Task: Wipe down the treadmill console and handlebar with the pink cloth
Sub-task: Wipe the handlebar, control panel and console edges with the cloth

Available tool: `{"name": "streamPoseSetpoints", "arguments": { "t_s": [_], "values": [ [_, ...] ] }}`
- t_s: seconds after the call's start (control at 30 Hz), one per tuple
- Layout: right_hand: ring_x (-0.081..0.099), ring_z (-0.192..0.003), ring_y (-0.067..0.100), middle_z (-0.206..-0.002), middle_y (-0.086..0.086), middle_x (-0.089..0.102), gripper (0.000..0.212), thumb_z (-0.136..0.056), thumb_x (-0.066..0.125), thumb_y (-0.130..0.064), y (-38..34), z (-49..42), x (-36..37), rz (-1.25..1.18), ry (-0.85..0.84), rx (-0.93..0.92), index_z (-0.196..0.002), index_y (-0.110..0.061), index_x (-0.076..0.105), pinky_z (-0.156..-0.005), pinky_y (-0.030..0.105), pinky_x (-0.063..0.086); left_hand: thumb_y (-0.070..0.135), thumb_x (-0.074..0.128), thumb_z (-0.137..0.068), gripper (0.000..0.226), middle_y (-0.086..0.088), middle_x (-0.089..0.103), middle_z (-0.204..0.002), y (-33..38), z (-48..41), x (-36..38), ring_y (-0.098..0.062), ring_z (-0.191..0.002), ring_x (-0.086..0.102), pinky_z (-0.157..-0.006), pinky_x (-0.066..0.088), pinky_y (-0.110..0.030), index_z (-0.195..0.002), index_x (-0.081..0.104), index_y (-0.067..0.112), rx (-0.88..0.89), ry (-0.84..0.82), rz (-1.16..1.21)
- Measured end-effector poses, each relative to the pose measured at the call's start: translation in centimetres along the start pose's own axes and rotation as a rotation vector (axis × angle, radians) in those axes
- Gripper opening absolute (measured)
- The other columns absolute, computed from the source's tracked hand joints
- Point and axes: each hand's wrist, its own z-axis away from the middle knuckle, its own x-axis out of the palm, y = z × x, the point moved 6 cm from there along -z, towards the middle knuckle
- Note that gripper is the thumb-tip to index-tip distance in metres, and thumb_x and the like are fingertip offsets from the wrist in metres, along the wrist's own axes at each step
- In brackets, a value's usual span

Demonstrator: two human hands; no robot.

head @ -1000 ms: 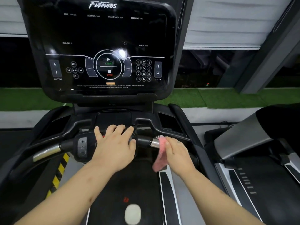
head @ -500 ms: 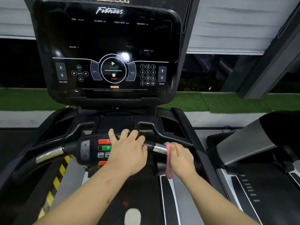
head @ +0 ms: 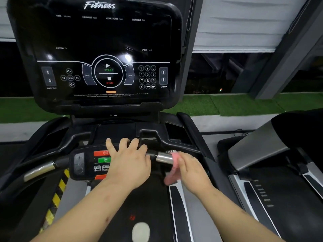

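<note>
The black treadmill console [head: 104, 49] with its touch panel fills the upper left. Below it runs the handlebar [head: 163, 157], black with a silver grip section on each side. My right hand [head: 191, 169] holds the pink cloth [head: 173, 167] folded against the right silver grip; the cloth hangs down below the bar. My left hand [head: 130, 162] rests flat with fingers spread over the right part of the button pod [head: 90, 163], covering some of its red and green keys.
A second treadmill [head: 272, 154] stands close on the right. Yellow-black hazard tape [head: 57, 194] marks the left side rail. The running belt [head: 139, 206] lies under my forearms, with a white oval spot on it. Green turf and a dark window lie behind the console.
My left hand slid right along the button pod, uncovering the red and green keys. My right hand stays at the right silver grip, and the cloth's hanging end swung from side to side.
</note>
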Motion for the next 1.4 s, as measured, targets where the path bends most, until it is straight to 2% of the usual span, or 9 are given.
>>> {"name": "streamPoseSetpoints", "arguments": {
  "t_s": [0.17,0.33,0.57,0.7,0.77,0.87,0.97,1.1,1.4],
  "values": [
    [0.057,-0.113,0.008,-0.129,-0.01,0.061,0.035,-0.107,0.037,-0.041,4.0,1.8,-1.4,-0.105,0.008,0.18,-0.138,-0.036,0.054,-0.098,0.029,0.045,0.045,0.032,-0.102,0.044,0.006,0.045,-0.148,1.6,0.1,0.0,-0.028,-0.145,0.027,-0.117,-0.002,-0.072,-0.138,0.054,0.033,0.021,-0.013,-0.033],
    [0.063,-0.088,0.01,-0.101,-0.008,0.07,0.017,-0.104,0.052,-0.027,6.2,2.5,-2.6,-0.167,0.089,0.25,-0.114,-0.027,0.066,-0.071,0.009,0.043,0.044,0.031,-0.102,0.044,0.007,0.049,-0.144,3.5,-0.2,0.7,-0.028,-0.144,0.029,-0.115,-0.006,-0.075,-0.138,0.052,0.032,0.066,-0.055,-0.048],
    [0.067,-0.086,0.017,-0.094,0.0,0.072,0.021,-0.105,0.05,-0.032,8.7,1.8,-8.6,-0.491,0.415,0.45,-0.097,-0.026,0.069,-0.076,0.037,0.056,0.044,0.03,-0.103,0.044,0.009,0.056,-0.136,3.5,-0.3,1.1,-0.026,-0.139,0.034,-0.114,-0.005,-0.074,-0.141,0.049,0.033,0.067,-0.039,-0.065],
    [0.062,-0.082,0.008,-0.091,-0.01,0.066,0.013,-0.105,0.049,-0.04,8.5,2.3,-12.2,-0.408,0.546,0.335,-0.104,-0.034,0.06,-0.065,0.027,0.046,0.045,0.031,-0.102,0.044,0.009,0.058,-0.133,3.6,-0.3,1.2,-0.025,-0.136,0.037,-0.114,-0.003,-0.075,-0.14,0.05,0.034,0.058,-0.031,-0.073],
    [0.061,-0.083,0.01,-0.095,-0.01,0.063,0.017,-0.104,0.052,-0.04,8.7,2.0,-11.2,-0.28,0.475,0.306,-0.117,-0.032,0.056,-0.069,0.026,0.045,0.046,0.032,-0.101,0.045,0.01,0.059,-0.132,3.5,-0.3,1.4,-0.025,-0.135,0.039,-0.113,-0.002,-0.075,-0.141,0.051,0.034,0.051,-0.039,-0.085],
    [0.06,-0.088,0.015,-0.109,0.002,0.061,0.037,-0.098,0.057,-0.012,10.4,1.1,-6.5,0.03,0.201,0.236,-0.133,-0.025,0.059,-0.074,0.019,0.043,0.046,0.035,-0.099,0.046,0.01,0.062,-0.126,3.4,-0.2,1.7,-0.026,-0.132,0.043,-0.113,0.001,-0.075,-0.138,0.056,0.033,0.059,-0.018,-0.106],
    [0.059,-0.11,0.032,-0.129,0.012,0.061,0.055,-0.088,0.058,0.003,12.2,0.7,-3.7,0.133,0.185,0.179,-0.139,-0.018,0.06,-0.097,0.038,0.051,0.045,0.038,-0.098,0.043,0.009,0.064,-0.119,3.7,-0.4,1.8,-0.026,-0.128,0.046,-0.113,0.0,-0.075,-0.131,0.061,0.031,0.067,-0.006,-0.105],
    [0.034,-0.146,0.027,-0.159,0.007,0.038,0.06,-0.098,0.051,0.0,11.7,-0.8,-2.4,0.12,0.121,0.128,-0.154,-0.018,0.042,-0.124,0.038,0.025,0.043,0.035,-0.096,0.041,0.007,0.061,-0.114,6.5,-0.7,2.5,-0.024,-0.119,0.049,-0.114,-0.005,-0.073,-0.126,0.06,0.03,0.122,-0.041,-0.086],
    [0.015,-0.154,0.026,-0.167,0.004,0.022,0.071,-0.096,0.045,0.001,11.4,-7.9,-1.1,0.285,0.032,-0.019,-0.161,-0.022,0.026,-0.125,0.041,0.021,0.035,0.039,-0.101,0.025,0.005,0.059,-0.101,11.0,-3.8,5.4,-0.026,-0.105,0.051,-0.111,0.006,-0.071,-0.107,0.062,0.026,0.111,-0.202,-0.079]
  ]
}}
